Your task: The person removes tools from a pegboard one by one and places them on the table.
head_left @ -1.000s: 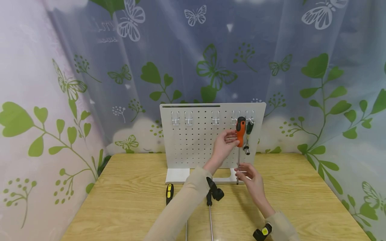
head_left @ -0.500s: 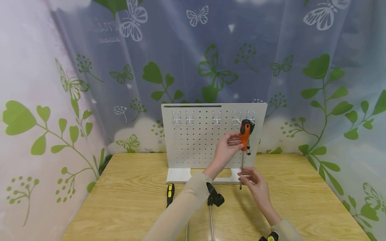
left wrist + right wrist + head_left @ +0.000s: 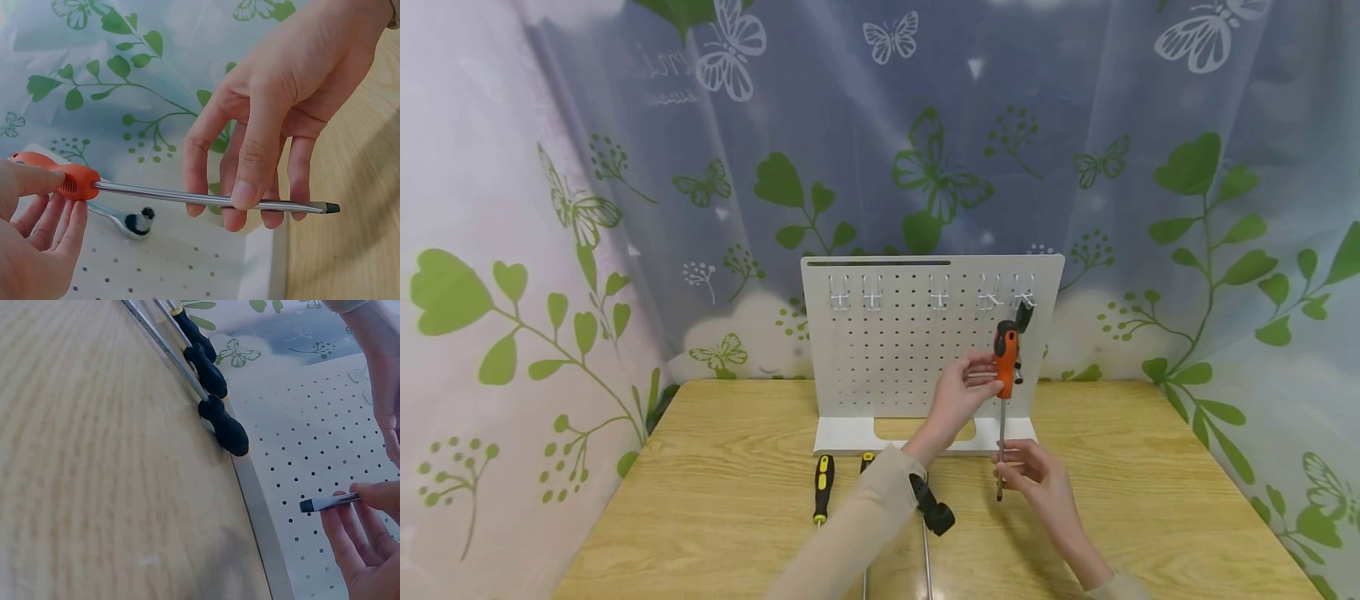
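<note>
- Before the pegboard (image 3: 887,375), held roughly upright: the orange screwdriver (image 3: 1005,375).
- Left grip (image 3: 962,387) pinches the handle (image 3: 83,178); right grip (image 3: 1037,472), the shaft (image 3: 156,192) near its tip.
- Stiff, lightish, I'd guess; smooth steel may slip, so trust the handle.

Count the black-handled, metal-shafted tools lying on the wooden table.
3, side by side: left tool, middle tool, right tool; the beige-sleeved left arm partly hides the last two in the head view. Others may be hidden.
</note>
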Motion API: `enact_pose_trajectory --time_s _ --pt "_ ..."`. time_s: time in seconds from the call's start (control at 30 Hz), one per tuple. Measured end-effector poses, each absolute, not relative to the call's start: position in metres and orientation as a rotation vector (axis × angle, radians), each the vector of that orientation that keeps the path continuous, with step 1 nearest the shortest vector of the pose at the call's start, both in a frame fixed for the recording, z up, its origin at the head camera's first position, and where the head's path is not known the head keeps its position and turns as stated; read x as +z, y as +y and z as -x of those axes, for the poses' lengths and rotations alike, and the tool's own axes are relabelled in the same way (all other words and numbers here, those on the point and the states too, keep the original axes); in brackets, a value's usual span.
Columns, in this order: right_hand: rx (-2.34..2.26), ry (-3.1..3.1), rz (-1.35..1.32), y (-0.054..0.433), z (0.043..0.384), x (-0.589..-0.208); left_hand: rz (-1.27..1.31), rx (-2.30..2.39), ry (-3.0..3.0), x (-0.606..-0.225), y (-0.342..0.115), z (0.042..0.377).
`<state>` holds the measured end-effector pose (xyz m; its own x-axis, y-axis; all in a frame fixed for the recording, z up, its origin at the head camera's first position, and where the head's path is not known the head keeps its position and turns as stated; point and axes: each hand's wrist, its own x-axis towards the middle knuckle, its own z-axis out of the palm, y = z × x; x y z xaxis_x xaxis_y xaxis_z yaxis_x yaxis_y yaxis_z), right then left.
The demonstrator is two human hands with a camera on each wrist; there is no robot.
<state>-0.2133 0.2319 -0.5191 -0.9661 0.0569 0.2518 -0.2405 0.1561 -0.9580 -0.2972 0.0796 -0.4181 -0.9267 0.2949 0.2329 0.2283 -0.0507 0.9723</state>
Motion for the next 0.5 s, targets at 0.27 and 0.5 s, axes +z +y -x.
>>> enact_pose_trajectory --time_s 0.27,0.5 --pt "1.949 -2.257 -0.109 0.229 0.201 -0.525 -0.556 2.157 2.132 -0.437 0.075 0.293" --pt "2.006 -2.300 -0.041 0.226 0.192 -0.530 -0.515 2.170 2.092 -0.457 0.073 0.292"
